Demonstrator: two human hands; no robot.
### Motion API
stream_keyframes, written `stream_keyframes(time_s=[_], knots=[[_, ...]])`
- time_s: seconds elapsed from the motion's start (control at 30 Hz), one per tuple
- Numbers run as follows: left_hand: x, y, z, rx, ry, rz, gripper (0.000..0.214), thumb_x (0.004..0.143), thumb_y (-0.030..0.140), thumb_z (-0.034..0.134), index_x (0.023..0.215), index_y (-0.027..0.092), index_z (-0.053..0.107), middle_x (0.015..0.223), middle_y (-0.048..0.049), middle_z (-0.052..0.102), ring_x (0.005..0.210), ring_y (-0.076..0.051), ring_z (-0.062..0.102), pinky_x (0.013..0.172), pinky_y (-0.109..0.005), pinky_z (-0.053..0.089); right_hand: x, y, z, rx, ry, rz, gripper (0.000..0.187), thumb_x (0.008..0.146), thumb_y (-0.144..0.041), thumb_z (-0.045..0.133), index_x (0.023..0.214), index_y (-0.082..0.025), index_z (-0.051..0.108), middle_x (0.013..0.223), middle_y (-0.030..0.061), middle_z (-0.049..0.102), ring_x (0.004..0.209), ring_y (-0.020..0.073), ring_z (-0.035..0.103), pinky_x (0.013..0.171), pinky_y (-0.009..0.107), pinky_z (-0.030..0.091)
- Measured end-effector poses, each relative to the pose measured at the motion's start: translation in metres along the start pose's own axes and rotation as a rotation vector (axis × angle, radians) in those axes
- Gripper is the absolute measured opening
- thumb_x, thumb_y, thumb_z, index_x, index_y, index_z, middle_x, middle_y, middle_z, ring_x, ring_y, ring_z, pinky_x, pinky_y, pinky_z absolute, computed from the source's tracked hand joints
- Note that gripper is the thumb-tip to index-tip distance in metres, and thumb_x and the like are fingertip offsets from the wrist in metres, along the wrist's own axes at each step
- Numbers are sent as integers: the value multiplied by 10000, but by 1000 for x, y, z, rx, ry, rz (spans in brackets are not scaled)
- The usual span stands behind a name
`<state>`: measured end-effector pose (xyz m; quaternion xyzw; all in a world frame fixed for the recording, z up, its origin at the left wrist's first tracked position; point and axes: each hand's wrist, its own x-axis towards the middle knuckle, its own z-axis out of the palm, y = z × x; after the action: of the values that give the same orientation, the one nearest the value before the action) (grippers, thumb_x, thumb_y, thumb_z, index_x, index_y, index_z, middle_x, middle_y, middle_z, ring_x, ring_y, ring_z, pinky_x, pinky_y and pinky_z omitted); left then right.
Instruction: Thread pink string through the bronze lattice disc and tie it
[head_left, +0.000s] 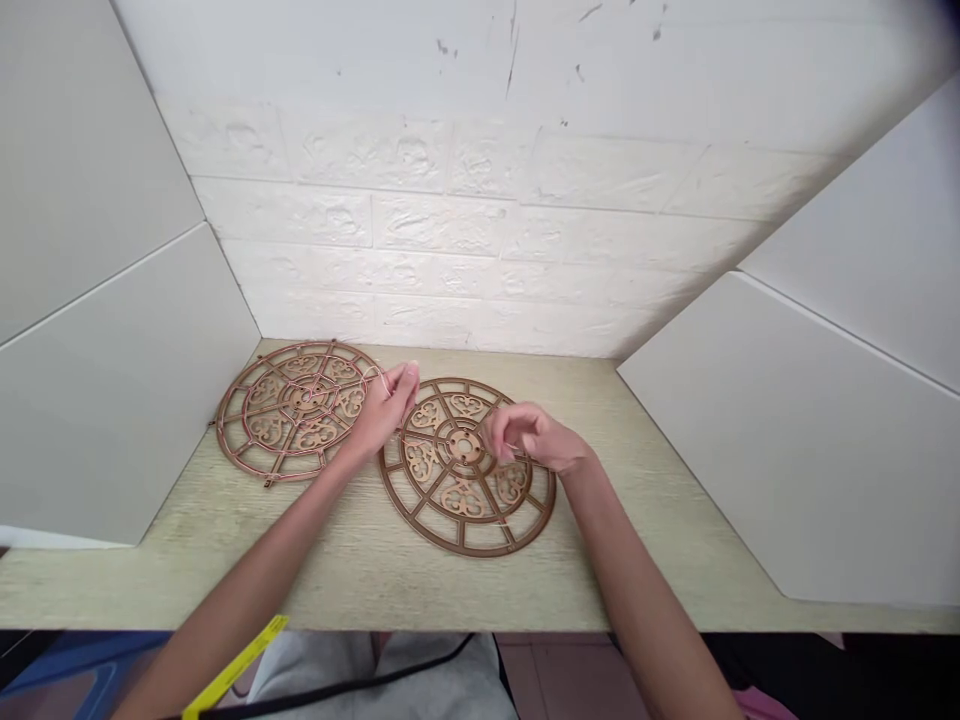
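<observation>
Two round brown openwork grilles, with spokes, rings and scroll ornaments, lie flat on the table. My left hand (391,398) is closed in a pinch over the gap between them. A thin pale thread (373,376) loops out beside its fingers. My right hand (534,436) hovers over the right side of the nearer grille (463,503), fingers curled together; what they hold, if anything, is too fine to make out. The farther-left grille (279,478) has a reddish line along its rings and small tabs around its rim.
The pale wood-grain table (337,590) ends in a straight front edge before my lap. A white brick-patterned wall (450,230) stands behind it. Grey-white panels rise at the left (112,400) and right (810,440). A yellow strip (236,665) hangs near my left forearm.
</observation>
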<state>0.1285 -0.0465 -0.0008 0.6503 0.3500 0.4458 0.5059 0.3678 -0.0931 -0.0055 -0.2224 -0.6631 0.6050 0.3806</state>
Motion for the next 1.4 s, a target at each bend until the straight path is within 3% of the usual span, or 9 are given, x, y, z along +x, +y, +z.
stream_keyframes(time_s=[0.1,0.17,0.4,0.7,0.9,1.03,1.13,1.27,1.4], knots=[[-7,3,5,358,-82,102,528,990,589,391,672,167,403,543,26,355,512,-89,335,551,-245,231,10,-6,14,-79,503,-15,337,835,-517,712,764,-203,610,642,-17,527,588,113,472,574,253,384],[-10,6,8,559,-122,151,499,1004,535,387,675,164,437,558,14,384,535,-100,356,575,-252,225,20,-13,27,-307,608,-15,278,817,-463,746,897,-216,647,796,13,610,732,139,557,667,270,446],[-15,13,11,985,-333,64,269,952,248,441,885,143,680,838,-71,669,750,-178,599,631,-241,346,53,-20,63,-817,444,-108,248,897,-372,647,1088,-219,689,1099,88,678,1050,220,623,960,390,481],[-15,5,9,825,-341,194,374,930,494,542,948,141,665,903,-73,679,823,-193,618,715,-265,416,56,-9,69,-441,635,-128,204,870,-406,671,823,-208,651,858,43,671,806,179,626,797,340,517],[-7,5,1,214,-163,263,565,1021,593,254,1016,144,597,994,-72,644,959,-163,590,901,-271,444,17,-60,39,113,774,-184,255,820,-408,750,788,-226,575,657,-36,512,649,114,540,712,289,511],[-1,-11,-4,567,40,132,365,1006,456,434,1087,139,595,1111,-88,641,1087,-211,559,1011,-346,423,-17,-112,9,-19,855,-283,281,751,-400,818,775,-232,593,554,-56,346,493,97,342,473,254,317],[-3,-21,-4,868,-37,108,483,958,438,552,1326,127,525,1345,-139,558,1339,-295,406,1148,-461,333,-29,-134,-7,-354,1002,-376,237,820,-385,763,759,-247,581,564,-22,394,477,111,314,451,283,205],[-9,-22,2,959,-184,28,713,890,534,639,1459,164,421,1490,-138,451,1498,-337,188,1195,-552,265,-16,-114,-12,-821,926,-208,244,850,-445,710,810,-230,600,644,0,491,524,119,374,460,281,237],[-7,-20,4,945,-184,-23,764,837,494,719,1460,162,428,1482,-144,447,1497,-323,190,1219,-512,250,13,-48,1,-672,649,60,361,893,-550,592,829,-196,568,688,-3,509,543,108,386,476,266,290]])
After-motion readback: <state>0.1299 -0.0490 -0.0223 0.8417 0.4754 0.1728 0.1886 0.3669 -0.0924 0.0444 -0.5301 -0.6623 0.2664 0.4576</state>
